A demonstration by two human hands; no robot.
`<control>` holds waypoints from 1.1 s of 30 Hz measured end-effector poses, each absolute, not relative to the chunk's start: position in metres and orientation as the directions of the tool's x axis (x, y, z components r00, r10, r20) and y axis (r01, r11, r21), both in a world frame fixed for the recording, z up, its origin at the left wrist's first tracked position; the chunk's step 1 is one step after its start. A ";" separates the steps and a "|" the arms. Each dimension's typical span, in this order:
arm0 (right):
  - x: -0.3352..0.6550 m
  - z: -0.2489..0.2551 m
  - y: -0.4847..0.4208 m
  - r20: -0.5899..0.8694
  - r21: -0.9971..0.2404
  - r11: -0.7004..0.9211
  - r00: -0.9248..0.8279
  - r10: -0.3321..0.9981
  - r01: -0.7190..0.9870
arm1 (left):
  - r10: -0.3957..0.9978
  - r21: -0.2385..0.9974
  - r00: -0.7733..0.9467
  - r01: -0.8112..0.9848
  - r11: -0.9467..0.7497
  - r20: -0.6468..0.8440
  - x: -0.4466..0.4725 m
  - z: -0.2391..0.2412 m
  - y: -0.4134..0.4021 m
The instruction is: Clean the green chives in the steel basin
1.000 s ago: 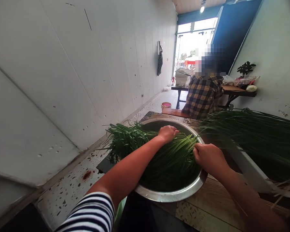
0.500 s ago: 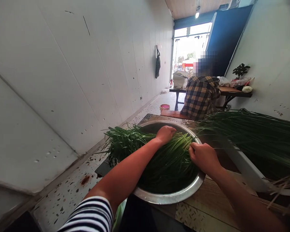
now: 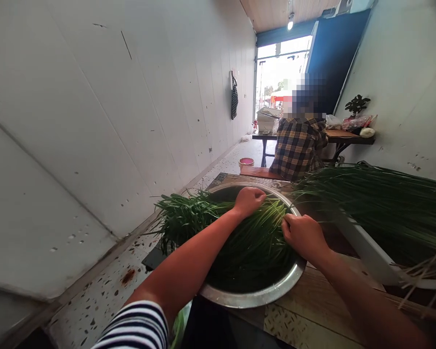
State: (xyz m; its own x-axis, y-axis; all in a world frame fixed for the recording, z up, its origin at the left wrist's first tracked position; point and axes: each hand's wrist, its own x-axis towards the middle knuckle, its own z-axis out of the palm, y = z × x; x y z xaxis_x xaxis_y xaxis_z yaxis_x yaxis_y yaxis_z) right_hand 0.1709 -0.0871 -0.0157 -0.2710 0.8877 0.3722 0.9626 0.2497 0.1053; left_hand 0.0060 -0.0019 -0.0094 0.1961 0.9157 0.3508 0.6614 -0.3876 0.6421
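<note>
A wide metal basin (image 3: 252, 300) holds a heap of long green chives (image 3: 254, 242), their pale stem ends bunched toward the right rim. The leafy ends spill over its left rim. My left hand (image 3: 249, 201) is closed at the far side of the basin, its fingers on the chives near the stems. Across from it, over the right rim, my right hand (image 3: 302, 235) pinches the stem ends. The fingertips of both hands are partly hidden, so the exact strands they grip do not show.
To the right a white container (image 3: 366, 242) carries a large pile of long chives (image 3: 392, 203). The basin stands on a wood-patterned table (image 3: 312, 310). Ahead, a person in a plaid shirt (image 3: 300, 145) sits at another table (image 3: 349, 138). A white wall (image 3: 94, 121) runs along the left.
Both hands stay closed at the chives, the right one shifted very slightly left. The whole view has turned a little to the right.
</note>
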 end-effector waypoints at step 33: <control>0.172 -0.018 -0.086 0.377 0.085 0.239 -0.253 0.891 0.967 | 0.991 0.965 0.120 0.248 -0.082 0.053 0.008 -0.027 0.004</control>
